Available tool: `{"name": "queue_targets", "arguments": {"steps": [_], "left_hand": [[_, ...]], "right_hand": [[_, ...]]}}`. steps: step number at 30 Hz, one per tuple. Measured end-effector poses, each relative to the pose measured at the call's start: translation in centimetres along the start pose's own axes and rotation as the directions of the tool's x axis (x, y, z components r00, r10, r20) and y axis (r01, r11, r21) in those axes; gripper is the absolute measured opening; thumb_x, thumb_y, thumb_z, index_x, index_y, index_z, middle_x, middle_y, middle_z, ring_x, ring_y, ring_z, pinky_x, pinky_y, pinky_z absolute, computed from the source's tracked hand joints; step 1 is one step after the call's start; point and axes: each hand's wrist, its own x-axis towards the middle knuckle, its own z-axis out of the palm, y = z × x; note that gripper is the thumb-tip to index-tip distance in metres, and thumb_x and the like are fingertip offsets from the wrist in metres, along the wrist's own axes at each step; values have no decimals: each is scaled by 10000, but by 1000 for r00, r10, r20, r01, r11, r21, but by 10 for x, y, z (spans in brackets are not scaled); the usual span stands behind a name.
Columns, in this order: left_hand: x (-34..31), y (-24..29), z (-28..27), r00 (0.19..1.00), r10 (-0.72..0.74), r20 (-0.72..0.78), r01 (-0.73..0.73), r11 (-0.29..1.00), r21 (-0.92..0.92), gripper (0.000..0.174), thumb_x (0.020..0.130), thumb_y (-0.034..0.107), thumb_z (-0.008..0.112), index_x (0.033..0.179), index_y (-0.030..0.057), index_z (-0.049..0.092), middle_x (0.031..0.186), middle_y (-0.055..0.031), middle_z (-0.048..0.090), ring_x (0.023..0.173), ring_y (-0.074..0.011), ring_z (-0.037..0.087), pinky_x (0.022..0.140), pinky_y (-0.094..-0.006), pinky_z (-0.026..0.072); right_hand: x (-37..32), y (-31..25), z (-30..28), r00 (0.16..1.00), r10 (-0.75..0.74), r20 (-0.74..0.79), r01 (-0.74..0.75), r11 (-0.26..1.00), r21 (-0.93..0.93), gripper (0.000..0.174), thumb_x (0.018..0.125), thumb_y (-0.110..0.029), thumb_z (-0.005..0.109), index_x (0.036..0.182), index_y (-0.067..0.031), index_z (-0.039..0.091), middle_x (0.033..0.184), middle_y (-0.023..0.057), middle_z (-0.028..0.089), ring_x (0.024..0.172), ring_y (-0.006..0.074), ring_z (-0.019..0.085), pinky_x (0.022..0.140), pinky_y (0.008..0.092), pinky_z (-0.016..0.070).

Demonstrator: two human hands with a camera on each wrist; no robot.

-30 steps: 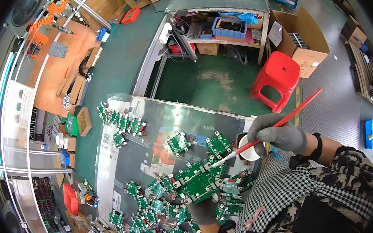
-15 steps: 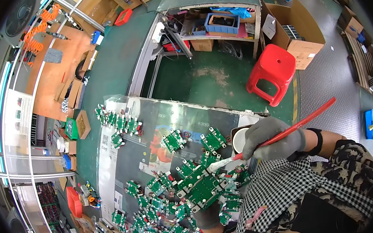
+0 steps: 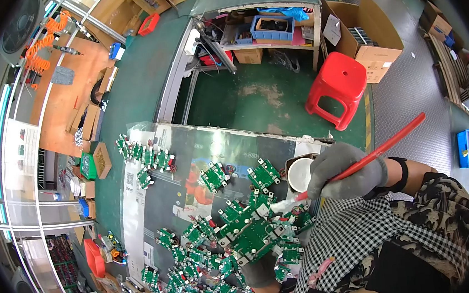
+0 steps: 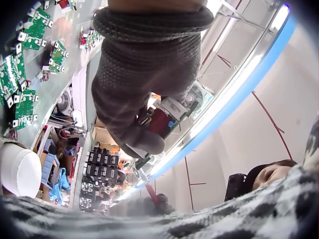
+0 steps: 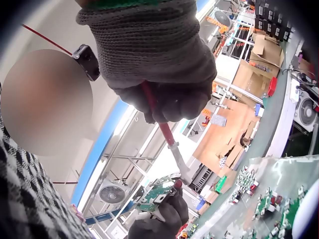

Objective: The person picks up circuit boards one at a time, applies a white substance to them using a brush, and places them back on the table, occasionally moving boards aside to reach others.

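My gloved left hand (image 3: 260, 272) grips a green circuit board (image 3: 252, 238) by its near edge, above the crowded table. In the right wrist view the gloved fingers curl round the board's underside (image 5: 155, 195). My gloved right hand (image 3: 345, 171) holds a brush (image 3: 382, 149) by its red handle, which slants up to the right. The white-coated brush tip (image 5: 179, 162) points down at the board, right by its far-right corner in the head view. A white cup (image 3: 299, 176) stands just left of the right hand, partly covered by it.
Several green boards with wires (image 3: 201, 272) crowd the table's near part. Two boards (image 3: 263, 174) lie near the cup, and another cluster (image 3: 145, 154) sits at the far left. Beyond the table edge stand a red stool (image 3: 340, 81) and a cardboard box (image 3: 377, 50).
The brush tip has moved from the board's top surface towards its far-right corner. The board has turned somewhat in the left hand. The head view has shifted slightly.
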Motion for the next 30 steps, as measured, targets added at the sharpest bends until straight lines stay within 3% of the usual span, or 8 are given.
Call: {"name": "queue_targets", "arguments": {"steps": [19, 22, 24, 25, 27, 28, 29, 30], "left_hand": [[6, -7, -8, 998, 43, -55, -38, 995, 91, 404, 910, 189, 524, 1264, 10, 448, 1225, -132, 548, 1084, -237, 559, 927, -403, 477], [6, -8, -4, 961, 263, 82, -275, 901, 335, 403, 903, 179, 534, 1259, 11, 447, 1217, -131, 550, 1058, -243, 570, 916, -402, 486], [8, -5, 1, 996, 76, -54, -83, 985, -149, 401, 900, 168, 541, 1256, 9, 448, 1206, -128, 553, 1030, -239, 581, 892, -372, 504], [10, -5, 2, 995, 77, -59, -85, 985, -149, 401, 900, 168, 541, 1256, 9, 448, 1206, -128, 553, 1030, -239, 581, 892, -372, 504], [12, -5, 2, 994, -30, 105, 86, 804, -588, 402, 905, 161, 534, 1265, 9, 440, 1186, -128, 559, 1017, -236, 587, 868, -335, 518], [10, -11, 1, 999, 31, 8, -30, 999, -43, 427, 783, 83, 686, 1168, 14, 515, 1118, -100, 598, 970, -223, 608, 807, -323, 500], [11, -16, 3, 995, 64, -73, -62, 997, 38, 440, 760, 110, 712, 1148, 20, 525, 1095, -124, 601, 963, -246, 610, 778, -339, 503], [11, -15, 2, 964, 260, 45, -245, 820, 517, 444, 748, 111, 719, 1141, 23, 532, 1091, -135, 597, 955, -269, 609, 768, -350, 503]], "right_hand": [[-2, 4, 11, 995, -89, 51, 87, 995, 43, 153, 741, -42, 572, 836, 29, 667, 675, 101, 610, 633, 178, 558, 565, 302, 417], [-5, 1, 4, 997, -48, 52, 49, 999, -8, 138, 733, -35, 581, 824, 26, 666, 698, 124, 623, 617, 218, 584, 557, 317, 442], [-4, -3, 4, 998, -30, 46, 32, 999, -41, 128, 722, -31, 591, 813, 21, 665, 716, 146, 633, 598, 257, 601, 548, 329, 462], [-4, -4, 5, 997, -61, 45, 62, 998, -32, 129, 724, -30, 590, 813, 25, 666, 727, 152, 636, 602, 257, 607, 545, 329, 465], [-1, -9, 11, 995, -93, 46, 94, 995, -16, 129, 726, -28, 589, 813, 28, 667, 737, 157, 639, 606, 258, 612, 543, 329, 467], [2, -13, 18, 995, -87, 56, 82, 994, 72, 129, 728, -26, 588, 812, 28, 669, 745, 157, 644, 610, 258, 617, 541, 329, 470], [4, -14, 22, 995, -81, 66, 70, 985, 161, 129, 730, -23, 587, 812, 29, 672, 753, 157, 649, 614, 258, 621, 539, 330, 472], [6, -4, 25, 969, -223, 107, 202, 964, 174, 179, 782, 7, 569, 946, 29, 639, 728, 102, 598, 627, 182, 588, 556, 275, 441]]}}
